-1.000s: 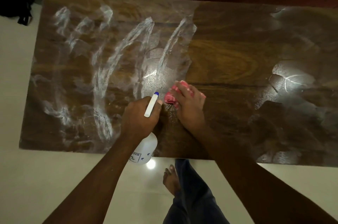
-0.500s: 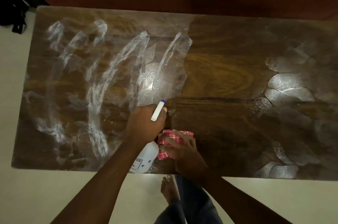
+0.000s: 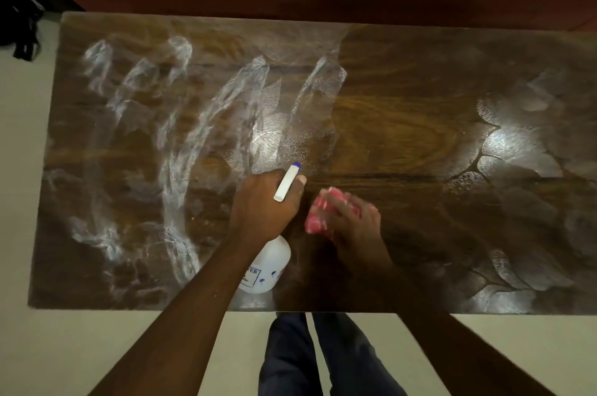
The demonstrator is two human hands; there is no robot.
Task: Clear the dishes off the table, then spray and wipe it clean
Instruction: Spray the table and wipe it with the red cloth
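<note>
Counter [image 3: 403, 124]: dark wood, white streaks left of the spray bottle, patchy film far right.
Spray bottle [image 3: 266, 269]: white, gripped by the left hand [image 3: 263, 205].
Cloth [image 3: 318, 213]: pink, just right of the spray bottle, pressed under the blurred right hand [image 3: 353, 223].

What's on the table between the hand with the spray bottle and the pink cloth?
Nothing: the head view shows only a narrow strip of bare dark table between the left hand and the cloth.
</note>
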